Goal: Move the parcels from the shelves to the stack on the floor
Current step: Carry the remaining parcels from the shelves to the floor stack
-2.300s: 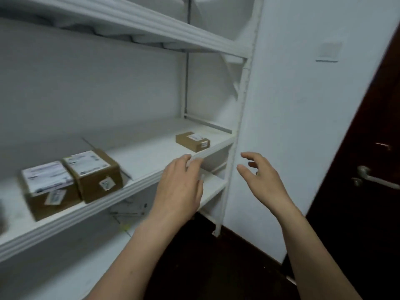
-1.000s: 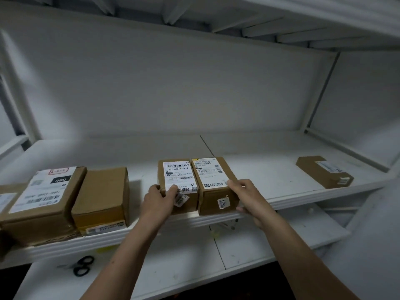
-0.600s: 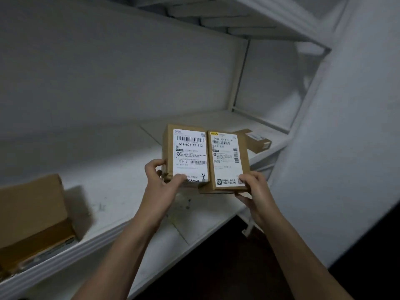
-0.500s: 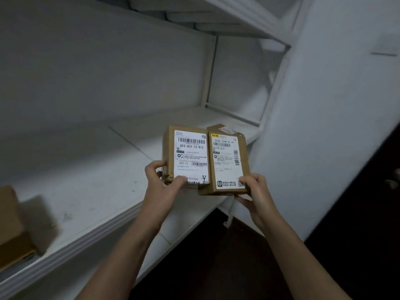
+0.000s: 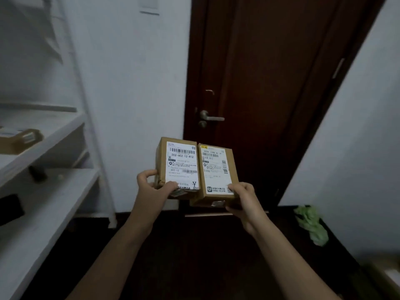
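Observation:
I carry two small brown cardboard parcels side by side in front of me, both with white shipping labels facing up. My left hand (image 5: pixel 152 188) grips the left parcel (image 5: pixel 179 164) at its near left corner, thumb on top. My right hand (image 5: pixel 243 199) grips the right parcel (image 5: pixel 216 172) at its near right corner. The two parcels touch along their long sides. One more flat brown parcel (image 5: pixel 20 140) lies on the white shelf (image 5: pixel 49 135) at the far left.
A dark brown door (image 5: pixel 270 83) with a metal handle (image 5: pixel 211 118) stands straight ahead. White walls flank it. A green crumpled bag (image 5: pixel 311 224) lies on the dark floor at the right. A blurred cardboard box corner (image 5: pixel 387 276) shows at the bottom right.
I lifted both parcels off the shelf and turned right; the shelves slid to the left edge of view and the door now fills the middle.

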